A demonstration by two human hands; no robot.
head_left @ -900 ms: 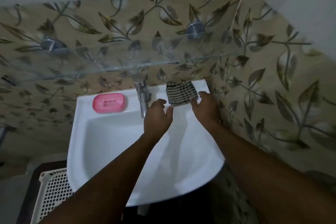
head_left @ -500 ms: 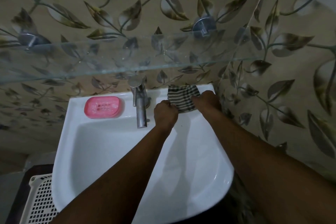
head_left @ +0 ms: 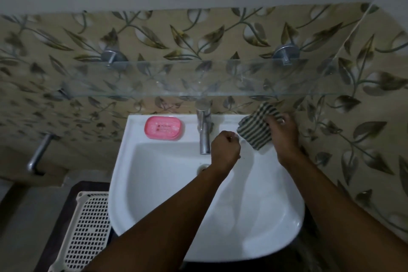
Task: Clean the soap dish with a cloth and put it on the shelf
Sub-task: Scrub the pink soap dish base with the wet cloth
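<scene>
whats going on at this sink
A person stands over a white sink. The right hand grips a striped cloth at the sink's back right corner, lifted off the rim. The left hand is closed in a fist beside it, near the tap. The pink soap dish sits untouched on the back left rim; the glass shelf above is bare.

Glossy white sink (head_left: 136, 183), shiny metal tap (head_left: 204, 132), clear glass shelf (head_left: 176, 77).
</scene>
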